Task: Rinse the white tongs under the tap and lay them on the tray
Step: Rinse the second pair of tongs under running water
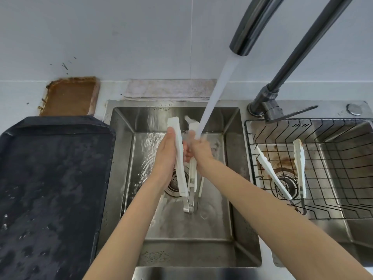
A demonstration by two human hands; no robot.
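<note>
Rinsing white tongs (180,158) at frame centre, over left sink (125,126). Left hand (165,158) wraps one white arm. Right hand (198,150) pinches other arm directly under stream (214,93). Hinge end hangs nearest viewer, tips point away. Advice: keep grip firm, wet plastic likely slippery; turn both arms through water. Black tray (54,188) waits at left. Beyond right, second tongs (299,164) lie in wire basket (333,138).

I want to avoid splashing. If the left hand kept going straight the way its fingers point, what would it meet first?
Probably the sink's back wall. The left hand points up-frame along the white tongs, left of the water stream; depth is unclear.
</note>
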